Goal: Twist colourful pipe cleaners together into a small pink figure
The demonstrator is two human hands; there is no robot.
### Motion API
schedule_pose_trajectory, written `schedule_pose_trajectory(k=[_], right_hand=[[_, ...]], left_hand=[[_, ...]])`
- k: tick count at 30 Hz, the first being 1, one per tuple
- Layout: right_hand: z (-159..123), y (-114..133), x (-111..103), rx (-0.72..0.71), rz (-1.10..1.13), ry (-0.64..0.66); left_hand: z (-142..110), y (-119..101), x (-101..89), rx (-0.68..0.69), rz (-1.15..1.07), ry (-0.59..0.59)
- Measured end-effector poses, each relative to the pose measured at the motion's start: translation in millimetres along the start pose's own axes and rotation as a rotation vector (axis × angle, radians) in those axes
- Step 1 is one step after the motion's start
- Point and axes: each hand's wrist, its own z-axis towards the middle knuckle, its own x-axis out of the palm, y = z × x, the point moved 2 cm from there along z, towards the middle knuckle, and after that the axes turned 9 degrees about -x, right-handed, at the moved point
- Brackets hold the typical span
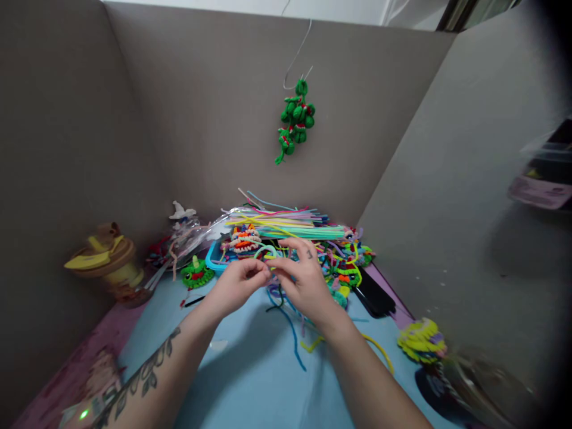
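Note:
My left hand (241,287) and my right hand (304,277) meet above the blue table mat (241,381). Between their fingertips is a pale green and yellowish pipe cleaner (264,250), bent into a small loop. The left thumb and forefinger pinch at its lower end, partly hiding it. My right thumb and forefinger close on it from the other side, the other fingers curled above. Just beyond the hands stands a blue basket (211,257) full of coloured pipe cleaners. A blue pipe cleaner (295,339) lies loose below the right hand.
A bundle of straight pipe cleaners (308,231) lies at the back. A green frog-like figure (196,274) sits left, near a brown pot (123,268). To the right are a black phone-like object (375,295) and a yellow fuzzy piece (421,341). Green ornaments (298,113) hang behind.

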Motion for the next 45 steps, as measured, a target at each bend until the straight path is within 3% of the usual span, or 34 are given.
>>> schedule_pose_trajectory(k=[6, 17, 23, 32, 39, 45], right_hand=[[-1.4, -4.7, 2.2, -0.030, -0.013, -0.008], [0.7, -6.6, 3.3, -0.021, 0.187, -0.005], [-0.9, -5.9, 3.0, -0.011, 0.190, -0.024], [-1.5, -3.8, 4.0, -0.002, 0.189, 0.037], [-0.8, -2.5, 3.9, -0.009, 0.200, 0.020], [1.2, 0.3, 3.8, 0.006, 0.237, 0.024]], left_hand=[[-8.9, -13.5, -1.4, 0.130, 0.272, -0.025], [-13.0, -17.6, -0.5, 0.152, 0.279, -0.047], [-14.5, -20.4, -1.0, 0.145, 0.240, -0.059], [-15.9, -21.0, -1.0, 0.164, 0.345, -0.181], [-17.3, -23.1, -1.1, 0.127, 0.367, -0.162], [-15.8, -19.3, -2.3, 0.149, 0.323, -0.221]])
